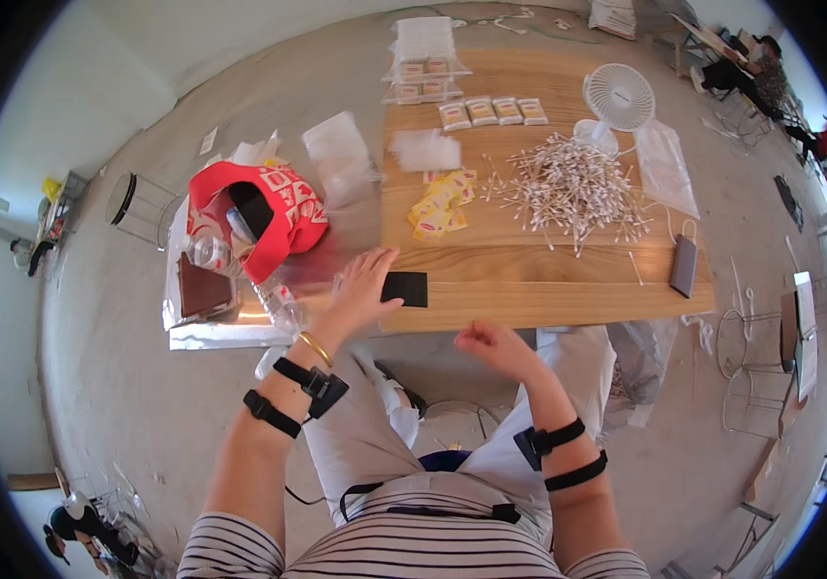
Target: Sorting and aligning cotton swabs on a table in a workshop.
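On the wooden desk (529, 280), the left hand (365, 285) lay open, fingers touching a flat black rectangular pad (405, 289); the right hand (492, 344) was loosely curled, empty.

Left hand (363, 282) reached forward, fingers spread flat, palm down. Right hand (492, 344) drawn back, fingers loosely curled. Both forearms strapped.

A wooden table (548, 280) carries it all. Dead centre lies a heap of cotton swabs (572, 183). Left of the heap, yellow sachets (440, 205); behind it, a small white fan (618, 99); right of it, a dark power bank (684, 265); nearer the front edge, a black card (405, 289).
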Demonstrator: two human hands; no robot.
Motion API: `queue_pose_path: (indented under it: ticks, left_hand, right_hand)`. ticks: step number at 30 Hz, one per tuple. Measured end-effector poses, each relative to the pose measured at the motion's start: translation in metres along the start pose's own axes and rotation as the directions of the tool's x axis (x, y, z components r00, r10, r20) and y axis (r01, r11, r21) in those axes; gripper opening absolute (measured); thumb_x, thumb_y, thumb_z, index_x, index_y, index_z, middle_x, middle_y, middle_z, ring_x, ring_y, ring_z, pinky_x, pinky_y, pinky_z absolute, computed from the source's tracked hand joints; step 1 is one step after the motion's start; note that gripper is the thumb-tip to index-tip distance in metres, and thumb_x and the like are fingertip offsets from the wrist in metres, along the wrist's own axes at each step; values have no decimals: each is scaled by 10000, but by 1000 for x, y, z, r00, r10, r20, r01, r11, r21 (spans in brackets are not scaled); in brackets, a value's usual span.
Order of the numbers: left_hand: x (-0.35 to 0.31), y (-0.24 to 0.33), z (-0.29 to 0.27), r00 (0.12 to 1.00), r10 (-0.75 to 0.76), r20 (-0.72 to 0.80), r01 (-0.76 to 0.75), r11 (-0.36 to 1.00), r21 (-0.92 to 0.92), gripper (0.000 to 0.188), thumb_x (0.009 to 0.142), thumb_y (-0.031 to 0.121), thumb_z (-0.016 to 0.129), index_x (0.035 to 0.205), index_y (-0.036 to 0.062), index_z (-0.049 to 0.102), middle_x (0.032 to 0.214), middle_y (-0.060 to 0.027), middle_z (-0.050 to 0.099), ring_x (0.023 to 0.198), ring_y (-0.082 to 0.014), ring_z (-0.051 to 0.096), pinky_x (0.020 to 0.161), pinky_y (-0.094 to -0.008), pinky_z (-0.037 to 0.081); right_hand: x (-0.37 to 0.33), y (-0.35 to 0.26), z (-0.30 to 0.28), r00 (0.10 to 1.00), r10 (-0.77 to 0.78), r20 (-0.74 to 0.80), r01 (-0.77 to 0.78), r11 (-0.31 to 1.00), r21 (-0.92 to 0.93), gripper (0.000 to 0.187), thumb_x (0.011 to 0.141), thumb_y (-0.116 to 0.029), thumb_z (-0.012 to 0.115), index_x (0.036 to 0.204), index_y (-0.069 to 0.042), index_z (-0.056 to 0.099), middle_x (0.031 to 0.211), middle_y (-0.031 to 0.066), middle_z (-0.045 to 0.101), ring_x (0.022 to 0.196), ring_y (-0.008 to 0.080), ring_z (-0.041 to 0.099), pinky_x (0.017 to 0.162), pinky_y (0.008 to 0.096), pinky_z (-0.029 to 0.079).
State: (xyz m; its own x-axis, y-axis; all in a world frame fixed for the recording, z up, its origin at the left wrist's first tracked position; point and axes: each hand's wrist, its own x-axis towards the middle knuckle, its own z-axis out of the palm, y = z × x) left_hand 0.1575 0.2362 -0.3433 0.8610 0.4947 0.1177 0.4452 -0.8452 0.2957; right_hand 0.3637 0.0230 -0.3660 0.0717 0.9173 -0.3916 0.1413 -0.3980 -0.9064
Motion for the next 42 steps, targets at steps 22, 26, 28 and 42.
queue_pose_path:
  ticks: [22, 26, 28, 42]
  left_hand:
    - [63, 88, 88, 994, 48, -102, -57, 995, -84, 474, 878, 204, 612, 1323, 61, 531, 1465, -144, 452, 1387, -318, 408, 1189, -487, 299]
    - [64, 89, 90, 994, 43, -98, -52, 994, -97, 476, 870, 204, 615, 1318, 69, 533, 1466, -141, 453, 1387, -314, 409, 1189, -483, 296]
    - [66, 90, 91, 994, 52, -97, -62, 992, -112, 477, 869, 206, 612, 1320, 71, 533, 1467, -142, 452, 1387, -313, 409, 1193, -482, 288]
    - [63, 89, 90, 993, 44, -107, -56, 992, -115, 504, 864, 206, 619, 1338, 75, 509, 1461, -136, 452, 1385, -319, 401, 1197, -486, 282]
  right_hand:
    - [213, -65, -119, 721, -244, -649, -497, 470, -729, 682, 773, -561, 744, 1175, -25, 617, 1298, 119, 544, 1253, 291, 457, 1020, 438, 357]
    - [237, -44, -138, 672, -341, -658, -471, 489, -734, 562, 838, -510, 696, 1158, -57, 604, 1185, 122, 582, 1166, 308, 524, 962, 455, 390]
    - [239, -31, -148, 660, -390, -643, -424, 514, -746, 527, 844, -484, 701, 1157, -71, 602, 1170, 127, 580, 1153, 313, 530, 951, 458, 393]
    - [206, -17, -136, 589, -562, -581, -260, 549, -794, 141, 812, -174, 689, 910, -121, 603, 951, 75, 619, 1011, 287, 592, 902, 468, 393]
